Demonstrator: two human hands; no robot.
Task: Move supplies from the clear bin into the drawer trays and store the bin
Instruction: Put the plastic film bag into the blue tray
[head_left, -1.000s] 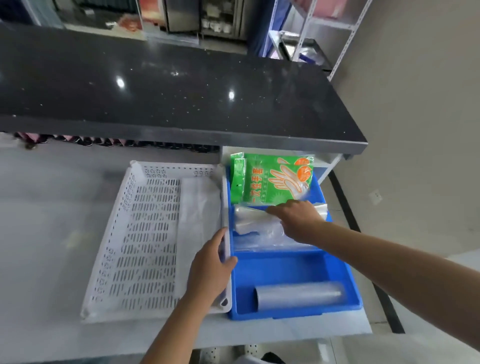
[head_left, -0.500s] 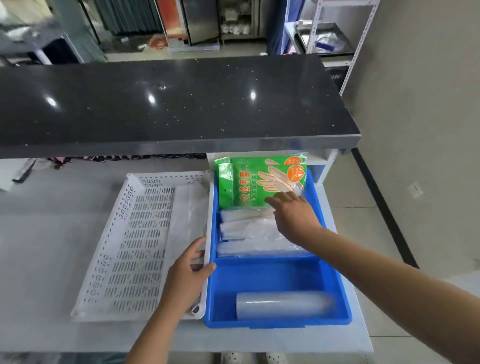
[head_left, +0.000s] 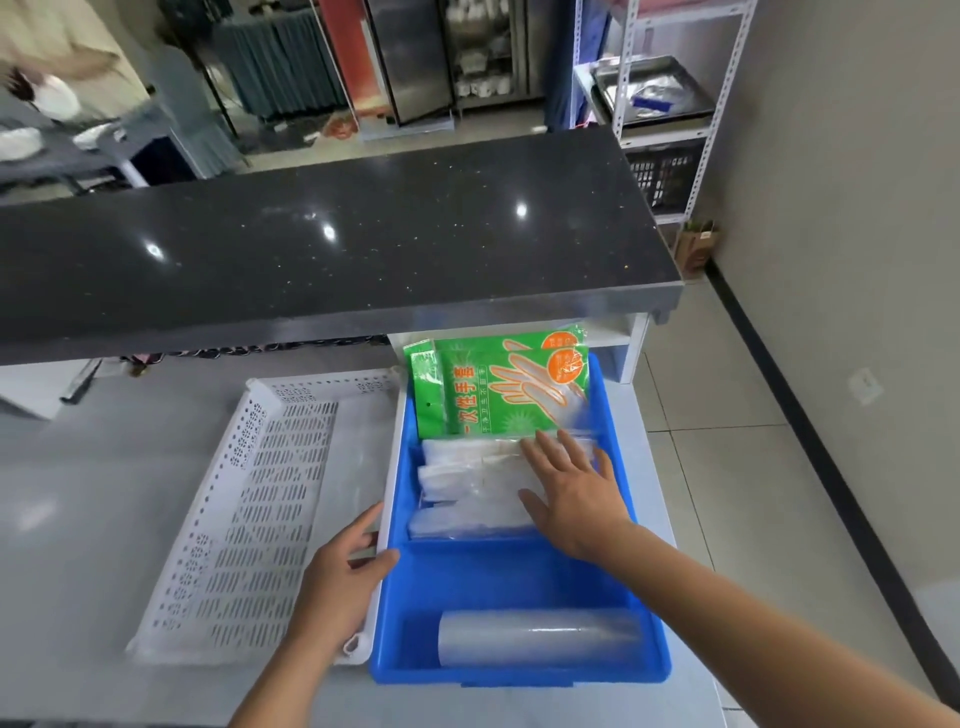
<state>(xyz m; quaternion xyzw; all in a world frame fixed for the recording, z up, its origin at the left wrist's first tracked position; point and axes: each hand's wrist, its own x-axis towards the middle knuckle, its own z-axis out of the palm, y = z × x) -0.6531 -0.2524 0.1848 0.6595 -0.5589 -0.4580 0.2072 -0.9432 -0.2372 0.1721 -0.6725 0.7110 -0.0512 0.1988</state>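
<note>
The right hand (head_left: 576, 499) has flattened, fingers spread, onto the clear bags (head_left: 467, 488) in the blue tray (head_left: 395, 597), seemingly settling them; left hand (head_left: 343, 587) still grips the white tray (head_left: 234, 519).

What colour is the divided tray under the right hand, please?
Bright blue tray, clearest in the head view.

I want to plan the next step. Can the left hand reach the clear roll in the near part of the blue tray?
Probably yes. The left hand grips the white tray's edge beside the blue tray, and nothing covers the clear roll.
</note>
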